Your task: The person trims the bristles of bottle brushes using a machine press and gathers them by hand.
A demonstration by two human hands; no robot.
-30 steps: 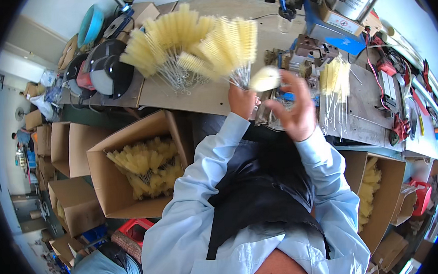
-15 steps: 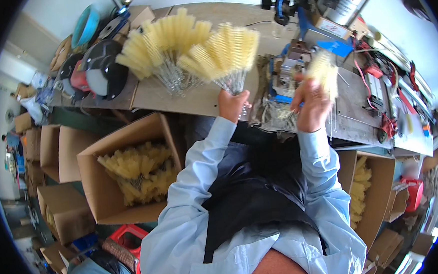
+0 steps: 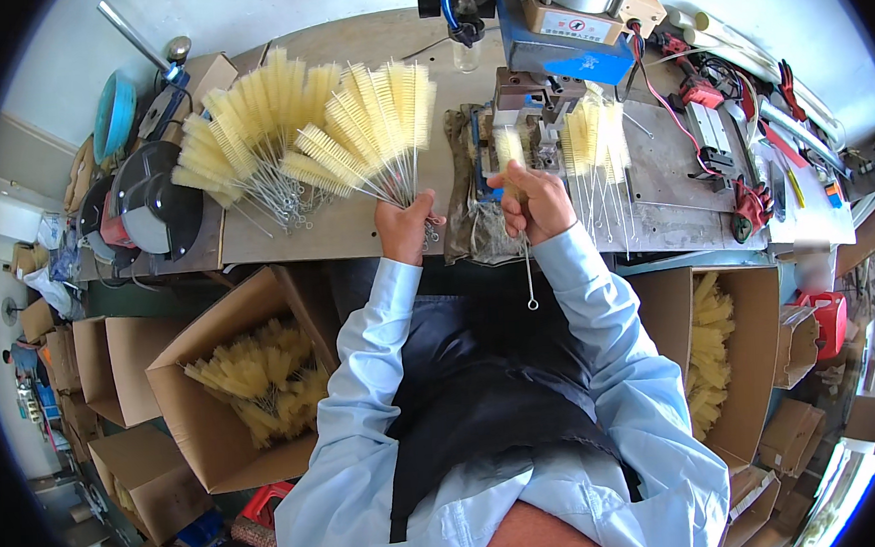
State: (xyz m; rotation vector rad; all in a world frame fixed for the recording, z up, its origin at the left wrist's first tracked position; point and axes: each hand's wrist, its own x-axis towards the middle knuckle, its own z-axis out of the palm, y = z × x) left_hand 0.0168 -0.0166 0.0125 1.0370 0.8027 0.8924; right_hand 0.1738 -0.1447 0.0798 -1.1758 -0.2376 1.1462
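Head view: cluttered wooden workbench [image 3: 355, 233], cardboard boxes [image 3: 234, 386] beside it.

Bare bench top [image 3: 350, 234] lies open at nine o'clock of the left hand [image 3: 405, 225], below the fanned yellow bottle brushes [image 3: 289, 132] that block the way at eleven. At twelve o'clock of the right hand [image 3: 538, 202] the small bench machine [image 3: 538, 107] stands close, and a row of brushes [image 3: 590, 144] crowds one o'clock. A folded grey cloth [image 3: 473, 196] fills the gap between the hands, while the metal plate [image 3: 681, 158] at three o'clock has some bare surface.
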